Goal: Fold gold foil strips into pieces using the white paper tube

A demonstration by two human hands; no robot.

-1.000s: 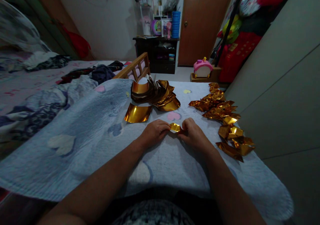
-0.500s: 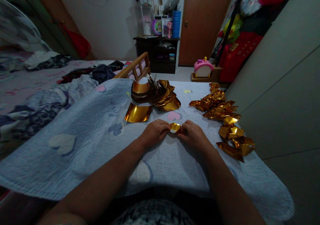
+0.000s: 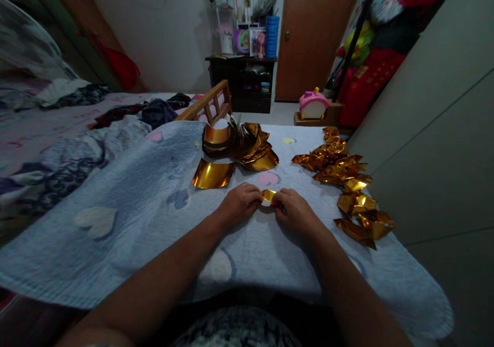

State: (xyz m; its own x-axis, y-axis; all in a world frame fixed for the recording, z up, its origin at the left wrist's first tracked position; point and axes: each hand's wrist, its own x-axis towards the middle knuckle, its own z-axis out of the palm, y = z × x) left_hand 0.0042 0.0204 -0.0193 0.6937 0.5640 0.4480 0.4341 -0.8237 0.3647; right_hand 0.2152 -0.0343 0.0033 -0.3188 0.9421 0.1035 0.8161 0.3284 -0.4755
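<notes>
Between my two hands is a small piece of shiny gold foil paper (image 3: 269, 196), folded, its middle showing. My left hand (image 3: 242, 203) pinches its left end with the fingertips. At the other end, my right hand (image 3: 293, 209) has thumb and fingers closed on the foil and covers that end. Beyond my hands lies a stack of curled gold foil sheets (image 3: 247, 143), with a single gold sheet (image 3: 213, 174) in front of it. To the right, several folded gold foil pieces (image 3: 357, 203) lie in a loose heap.
A pale blue blanket (image 3: 146, 244) with heart shapes covers the surface under my hands. A wooden rail (image 3: 208, 105) stands behind the stack. On the left is a bed with rumpled cloth (image 3: 123, 131); a white panel (image 3: 436, 146) rises close on the right.
My right hand has shifted slightly left along the foil piece and covers more of its end. My left hand has barely moved. The stack and the folded pieces lie as before.
</notes>
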